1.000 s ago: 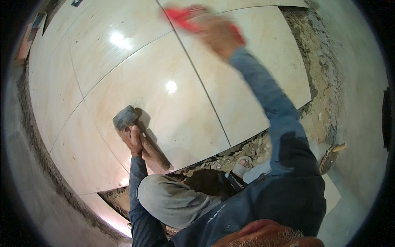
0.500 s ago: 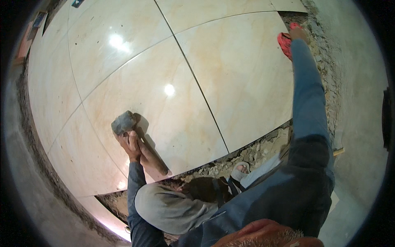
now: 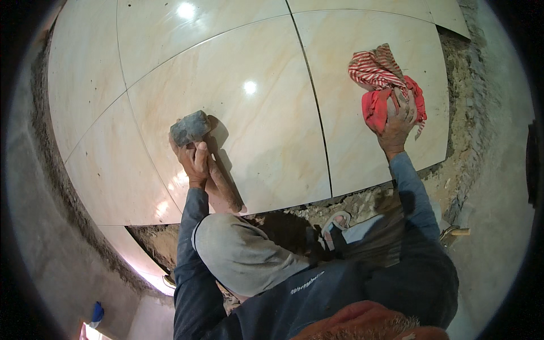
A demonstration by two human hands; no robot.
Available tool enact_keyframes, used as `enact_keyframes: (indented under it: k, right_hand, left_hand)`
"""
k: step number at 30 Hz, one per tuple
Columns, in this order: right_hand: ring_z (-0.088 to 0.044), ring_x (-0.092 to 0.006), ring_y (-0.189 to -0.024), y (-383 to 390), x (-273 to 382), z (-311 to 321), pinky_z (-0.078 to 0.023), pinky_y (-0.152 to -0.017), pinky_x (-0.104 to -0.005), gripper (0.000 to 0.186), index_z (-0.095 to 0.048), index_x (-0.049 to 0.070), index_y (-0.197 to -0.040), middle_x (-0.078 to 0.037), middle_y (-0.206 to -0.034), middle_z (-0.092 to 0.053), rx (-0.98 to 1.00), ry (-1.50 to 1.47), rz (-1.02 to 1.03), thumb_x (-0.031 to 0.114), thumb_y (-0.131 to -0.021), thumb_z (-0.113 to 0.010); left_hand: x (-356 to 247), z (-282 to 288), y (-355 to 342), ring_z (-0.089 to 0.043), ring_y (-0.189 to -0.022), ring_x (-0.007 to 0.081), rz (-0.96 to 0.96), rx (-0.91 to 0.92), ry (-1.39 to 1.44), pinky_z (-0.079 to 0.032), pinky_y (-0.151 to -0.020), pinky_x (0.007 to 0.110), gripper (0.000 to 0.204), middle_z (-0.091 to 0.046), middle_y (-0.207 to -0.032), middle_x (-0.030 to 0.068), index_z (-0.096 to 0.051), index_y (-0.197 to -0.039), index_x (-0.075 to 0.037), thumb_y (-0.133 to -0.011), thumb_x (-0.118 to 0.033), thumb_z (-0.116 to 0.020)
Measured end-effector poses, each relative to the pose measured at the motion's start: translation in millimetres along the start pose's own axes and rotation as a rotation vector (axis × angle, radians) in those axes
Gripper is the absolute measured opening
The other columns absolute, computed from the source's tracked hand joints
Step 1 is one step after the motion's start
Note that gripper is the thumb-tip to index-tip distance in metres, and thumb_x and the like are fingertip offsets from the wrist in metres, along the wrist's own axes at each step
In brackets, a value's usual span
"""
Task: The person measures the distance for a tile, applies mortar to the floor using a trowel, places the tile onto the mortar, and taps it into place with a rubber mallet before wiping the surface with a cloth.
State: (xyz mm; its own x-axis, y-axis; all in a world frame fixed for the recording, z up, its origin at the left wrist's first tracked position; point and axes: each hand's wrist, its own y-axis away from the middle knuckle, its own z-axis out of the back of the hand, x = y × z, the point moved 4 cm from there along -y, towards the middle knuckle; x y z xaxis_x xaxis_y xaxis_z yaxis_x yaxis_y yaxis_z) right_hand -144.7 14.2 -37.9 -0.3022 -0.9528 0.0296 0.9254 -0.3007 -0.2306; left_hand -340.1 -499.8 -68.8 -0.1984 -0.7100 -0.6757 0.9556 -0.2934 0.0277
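My left hand [image 3: 194,160] is closed round a mallet [image 3: 191,128] just below its dark, blocky head. The mallet's wooden handle [image 3: 225,190] slants down toward my knee, its end close to the near edge of the floor tiles [image 3: 272,141]. Out to the right, my right hand [image 3: 398,122] presses on a bunched cloth [image 3: 378,69], part plain red and part red-and-white striped, lying on the right-hand tile. The fingers are curled over the red part, and the striped part spreads beyond them.
Large glossy cream tiles cover the floor, with a dark open joint [image 3: 310,85] between two of them. Rough broken mortar [image 3: 362,198] runs along the near edge and up the right side beside a grey wall [image 3: 504,170]. My sandalled foot [image 3: 336,222] stands at the near edge.
My right hand has come back from the far right edge toward me, bringing the cloth onto the tile, where its striped part now shows. The left hand still holds the mallet. The view has shifted.
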Motion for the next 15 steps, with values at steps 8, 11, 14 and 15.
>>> enact_keyframes:
  k: [8,11,14,15]
  right_hand:
    - [-0.03,-0.0364,-0.149,-1,-10,0,-0.024,-0.119,-0.0597,0.058,-0.058,0.016,-0.133,-0.006,-0.156,-0.042,0.026,-0.02,0.056,0.013,-0.075,-0.068]
    - [-0.031,-0.0361,-0.149,-5,-7,-1,-0.026,-0.118,-0.0593,0.056,-0.057,0.016,-0.134,-0.007,-0.155,-0.042,-0.001,0.025,0.078,0.014,-0.078,-0.067]
    - [-0.034,-0.0371,-0.146,-13,0,5,-0.031,-0.116,-0.0562,0.053,-0.056,0.014,-0.135,-0.008,-0.152,-0.045,0.01,0.085,0.033,0.014,-0.083,-0.066]
    - [-0.037,-0.037,-0.144,-15,6,9,-0.033,-0.115,-0.0551,0.051,-0.057,0.014,-0.134,-0.009,-0.149,-0.047,-0.009,0.046,-0.011,0.015,-0.084,-0.066]
  left_hand:
    - [-29,1,-9,-0.044,-0.138,0.0447,-0.141,-0.076,-0.031,-0.009,-0.125,0.056,0.056,-0.067,-0.12,0.0266,-0.072,-0.101,0.004,-0.095,-0.047,-0.05]
    - [-31,3,-9,-0.046,-0.136,0.0409,-0.164,-0.082,-0.064,-0.006,-0.126,0.057,0.055,-0.07,-0.115,0.0229,-0.074,-0.099,0.002,-0.096,-0.047,-0.049]
    - [-32,6,-9,-0.048,-0.135,0.0376,-0.164,-0.051,-0.074,-0.005,-0.125,0.057,0.055,-0.071,-0.117,0.0185,-0.075,-0.102,-0.003,-0.097,-0.05,-0.047]
    - [-30,6,-8,-0.048,-0.135,0.0373,-0.16,-0.028,-0.078,-0.005,-0.125,0.057,0.055,-0.071,-0.118,0.0179,-0.075,-0.103,-0.003,-0.097,-0.05,-0.047]
